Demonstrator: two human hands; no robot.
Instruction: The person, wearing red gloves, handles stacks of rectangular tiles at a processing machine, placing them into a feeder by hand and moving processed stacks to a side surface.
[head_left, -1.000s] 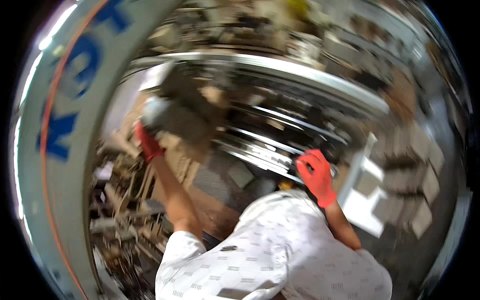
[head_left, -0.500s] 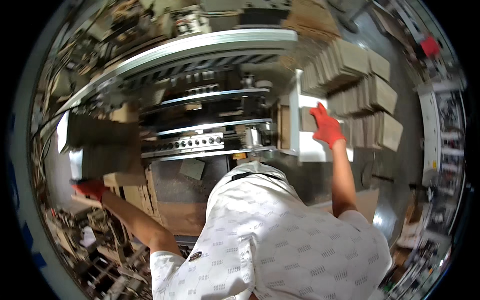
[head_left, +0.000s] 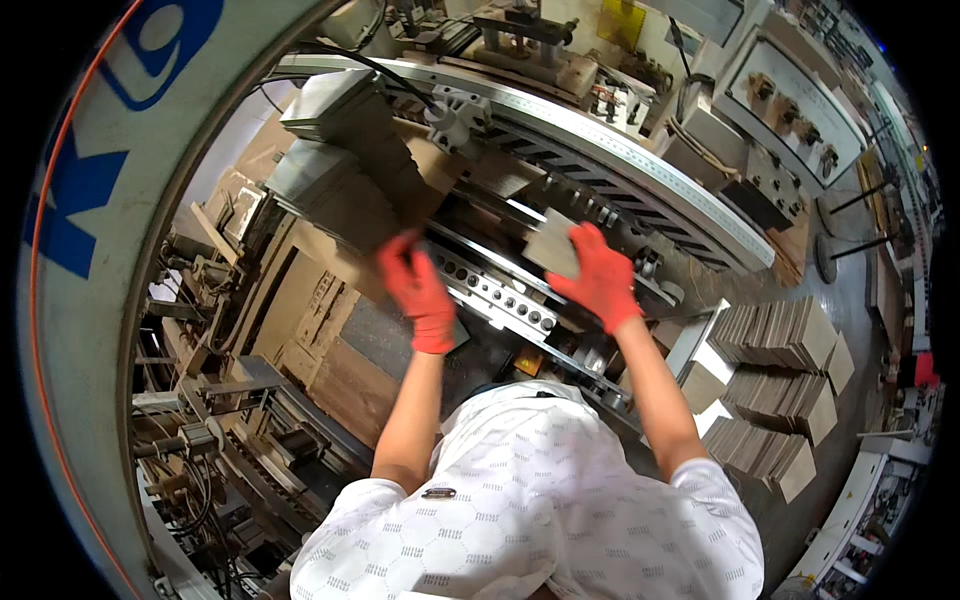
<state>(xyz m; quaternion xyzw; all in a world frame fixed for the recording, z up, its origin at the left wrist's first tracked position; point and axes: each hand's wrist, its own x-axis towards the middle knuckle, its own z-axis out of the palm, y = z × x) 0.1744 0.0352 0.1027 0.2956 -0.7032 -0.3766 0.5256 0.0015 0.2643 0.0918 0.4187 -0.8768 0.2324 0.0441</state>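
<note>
My white patterned shirt [head_left: 520, 500] is filling the space nearest me, and both my bare forearms are reaching out beyond it. My left hand [head_left: 415, 290], in a red glove, is hanging just beside the front of two grey stacks [head_left: 330, 180]; its fingers are curling loosely, but they are blurring, so I cannot tell whether they are touching anything. My right hand [head_left: 605, 280], gloved in red too, is holding a flat grey panel [head_left: 546, 244] at its edge, the fingers fanning moderately apart. The panel is lying over the machine's rails, beyond a holed metal bar [head_left: 490, 291]; whether it is touching them I cannot tell. Compared with half a second ago, my right hand is no longer reaching over the white tray [head_left: 713, 358] by the panel rows [head_left: 775, 335], and my left is staying near the stacks, now by their right corner. Farther off, a long silver beam [head_left: 600, 138] is slanting across.
</note>
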